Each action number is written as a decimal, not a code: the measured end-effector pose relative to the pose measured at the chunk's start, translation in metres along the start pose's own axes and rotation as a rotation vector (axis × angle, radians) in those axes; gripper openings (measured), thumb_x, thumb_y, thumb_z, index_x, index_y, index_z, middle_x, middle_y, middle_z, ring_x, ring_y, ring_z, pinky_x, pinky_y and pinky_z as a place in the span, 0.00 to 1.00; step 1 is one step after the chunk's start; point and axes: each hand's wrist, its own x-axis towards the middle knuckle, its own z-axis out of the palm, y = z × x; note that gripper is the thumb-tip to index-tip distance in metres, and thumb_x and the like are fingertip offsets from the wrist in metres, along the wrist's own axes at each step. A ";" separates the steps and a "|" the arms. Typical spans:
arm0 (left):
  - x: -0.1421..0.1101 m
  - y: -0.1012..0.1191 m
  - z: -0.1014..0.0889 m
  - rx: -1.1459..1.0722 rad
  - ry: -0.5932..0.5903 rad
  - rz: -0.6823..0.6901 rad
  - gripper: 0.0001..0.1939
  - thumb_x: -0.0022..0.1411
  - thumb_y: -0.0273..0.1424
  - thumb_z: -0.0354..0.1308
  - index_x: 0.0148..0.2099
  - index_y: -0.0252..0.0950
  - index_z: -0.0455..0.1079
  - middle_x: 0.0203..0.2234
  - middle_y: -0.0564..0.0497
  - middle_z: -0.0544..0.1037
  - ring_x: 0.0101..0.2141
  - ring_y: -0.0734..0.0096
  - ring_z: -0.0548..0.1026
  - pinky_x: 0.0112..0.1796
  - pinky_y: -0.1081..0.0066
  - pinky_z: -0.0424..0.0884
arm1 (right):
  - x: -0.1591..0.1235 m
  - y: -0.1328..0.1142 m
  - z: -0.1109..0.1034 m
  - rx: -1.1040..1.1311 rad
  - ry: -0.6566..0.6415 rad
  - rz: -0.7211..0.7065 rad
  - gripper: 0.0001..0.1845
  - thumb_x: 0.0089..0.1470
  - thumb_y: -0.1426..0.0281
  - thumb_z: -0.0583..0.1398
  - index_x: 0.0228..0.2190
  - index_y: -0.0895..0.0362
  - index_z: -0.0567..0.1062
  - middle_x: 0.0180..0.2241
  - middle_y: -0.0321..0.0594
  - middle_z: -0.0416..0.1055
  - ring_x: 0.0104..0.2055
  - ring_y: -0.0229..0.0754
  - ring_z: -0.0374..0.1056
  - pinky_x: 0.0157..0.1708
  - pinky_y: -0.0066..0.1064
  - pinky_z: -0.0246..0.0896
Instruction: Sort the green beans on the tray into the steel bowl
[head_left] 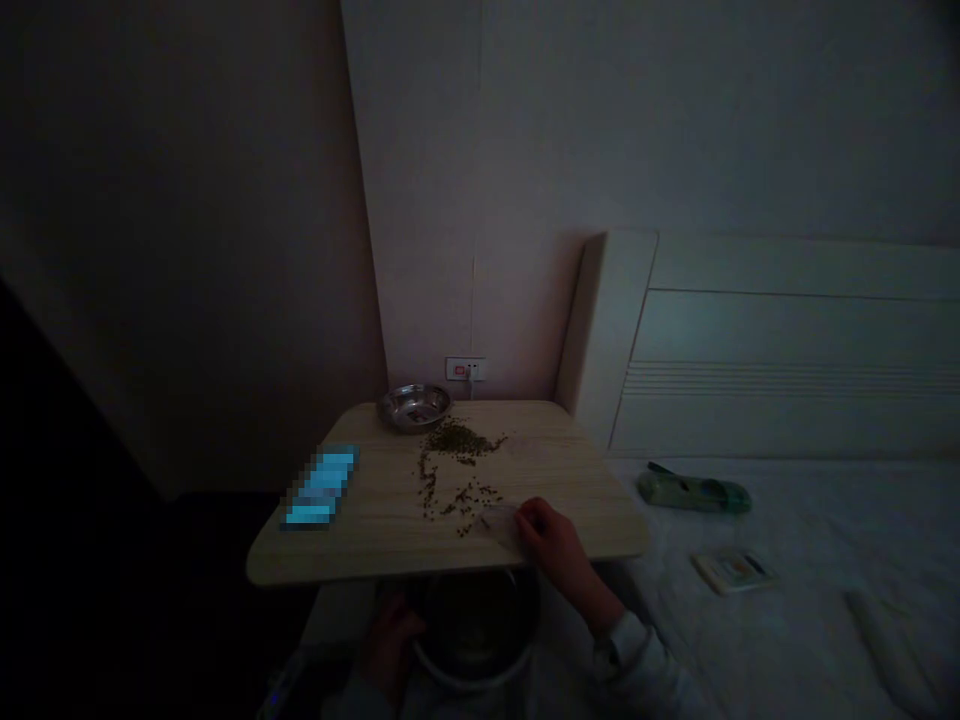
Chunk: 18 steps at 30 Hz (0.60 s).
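My right hand (pixel 549 543) is at the front right of the small wooden table (pixel 360 552), fingers pinched on a thin see-through plastic piece (pixel 499 524); its exact kind is unclear in the dim light. Small dark seeds or beans (pixel 459 438) lie in a pile towards the back, with loose ones scattered forward to the plastic. Below the table's front edge, my left hand (pixel 391 632) grips the left side of a round, dark pot or basin (pixel 480 685). Shadow hides the pot's contents and most of the left fingers.
A shiny metal bowl (pixel 415 410) stands at the table's back left. A lit, blurred phone (pixel 322 487) lies on the left. On the bed (pixel 817 540) at right are a green bottle (pixel 694 492) and a small booklet-like item (pixel 735 571). A wall socket (pixel 465 369) holds a plug.
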 end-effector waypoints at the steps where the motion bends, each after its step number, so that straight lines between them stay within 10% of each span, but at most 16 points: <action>1: 0.000 0.000 0.000 -0.002 0.009 -0.008 0.16 0.33 0.25 0.62 0.32 0.35 0.73 0.24 0.48 0.78 0.34 0.55 0.77 0.41 0.59 0.69 | 0.000 0.000 0.000 -0.003 0.009 0.005 0.12 0.48 0.61 0.53 0.24 0.56 0.68 0.20 0.37 0.67 0.24 0.39 0.62 0.25 0.28 0.56; 18: 0.004 -0.005 -0.003 0.040 0.014 0.008 0.18 0.33 0.27 0.61 0.33 0.36 0.73 0.27 0.47 0.79 0.39 0.51 0.76 0.41 0.58 0.69 | -0.003 -0.003 0.002 0.084 -0.002 0.026 0.13 0.47 0.59 0.54 0.24 0.57 0.69 0.20 0.37 0.68 0.24 0.38 0.63 0.25 0.29 0.57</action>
